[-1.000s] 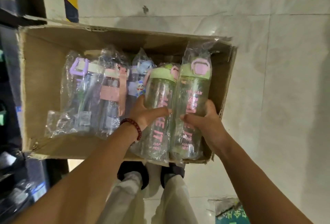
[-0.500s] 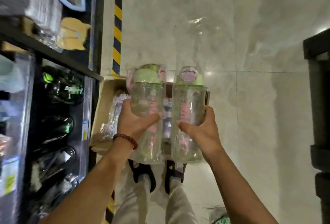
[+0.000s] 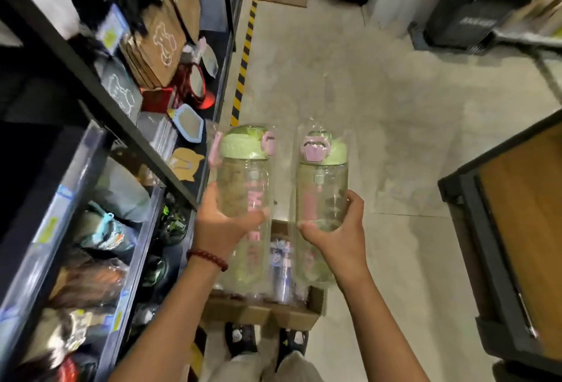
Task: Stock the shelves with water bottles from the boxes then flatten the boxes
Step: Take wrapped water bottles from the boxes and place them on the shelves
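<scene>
I hold two clear water bottles with green lids and pink lettering, each in a plastic bag, upright over the aisle. My left hand (image 3: 220, 223) grips the left bottle (image 3: 243, 187) around its middle. My right hand (image 3: 337, 234) grips the right bottle (image 3: 322, 187) the same way. Below them on the floor sits the open cardboard box (image 3: 261, 313), with more wrapped bottles (image 3: 281, 269) showing between my hands. The dark shelving (image 3: 127, 126) runs along my left.
The shelves on the left hold paper bags, mirrors and wrapped goods. A yellow-black floor stripe (image 3: 243, 62) follows the shelf base. A dark wooden-topped unit (image 3: 501, 229) stands at the right. A black bin (image 3: 474, 4) is far right; a person's feet stand at the aisle's far end.
Both hands lifted the two bottles out of the box and raised them. My view swung up from the box to the aisle and shelves.
</scene>
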Action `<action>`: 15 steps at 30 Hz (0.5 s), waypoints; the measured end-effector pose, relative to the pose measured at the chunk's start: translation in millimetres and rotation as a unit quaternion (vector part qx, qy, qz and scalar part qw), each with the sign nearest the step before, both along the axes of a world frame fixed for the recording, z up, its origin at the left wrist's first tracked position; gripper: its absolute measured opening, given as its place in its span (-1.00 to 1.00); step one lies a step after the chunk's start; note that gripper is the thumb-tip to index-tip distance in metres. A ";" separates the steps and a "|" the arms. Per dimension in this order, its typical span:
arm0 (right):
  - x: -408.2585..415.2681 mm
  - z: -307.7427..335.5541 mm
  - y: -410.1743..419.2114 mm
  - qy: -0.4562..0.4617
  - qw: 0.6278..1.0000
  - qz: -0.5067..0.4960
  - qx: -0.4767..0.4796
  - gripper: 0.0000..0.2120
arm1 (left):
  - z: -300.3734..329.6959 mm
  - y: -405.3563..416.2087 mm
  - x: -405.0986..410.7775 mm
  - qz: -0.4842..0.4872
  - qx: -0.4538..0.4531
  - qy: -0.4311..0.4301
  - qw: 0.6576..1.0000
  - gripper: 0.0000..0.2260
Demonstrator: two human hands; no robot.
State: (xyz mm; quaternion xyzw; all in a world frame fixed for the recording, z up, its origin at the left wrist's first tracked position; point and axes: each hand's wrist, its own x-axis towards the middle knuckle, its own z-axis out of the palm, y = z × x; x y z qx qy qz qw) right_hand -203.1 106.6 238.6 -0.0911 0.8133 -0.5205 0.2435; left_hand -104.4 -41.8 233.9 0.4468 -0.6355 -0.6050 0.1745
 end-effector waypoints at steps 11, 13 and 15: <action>42.4 79.6 -14.3 0.047 0.996 0.045 -0.067 -0.07 | 106.1 -2.8 53.8 0.065 -0.098 0.070 0.991 -0.36; 39.6 88.3 -22.2 0.058 0.992 0.080 -0.075 -0.09 | 116.1 -2.6 64.0 0.101 -0.119 0.067 0.985 -0.26; 36.0 96.8 -29.9 0.066 0.987 0.116 -0.085 -0.11 | 124.5 -1.3 73.4 0.150 -0.131 0.070 0.977 -0.28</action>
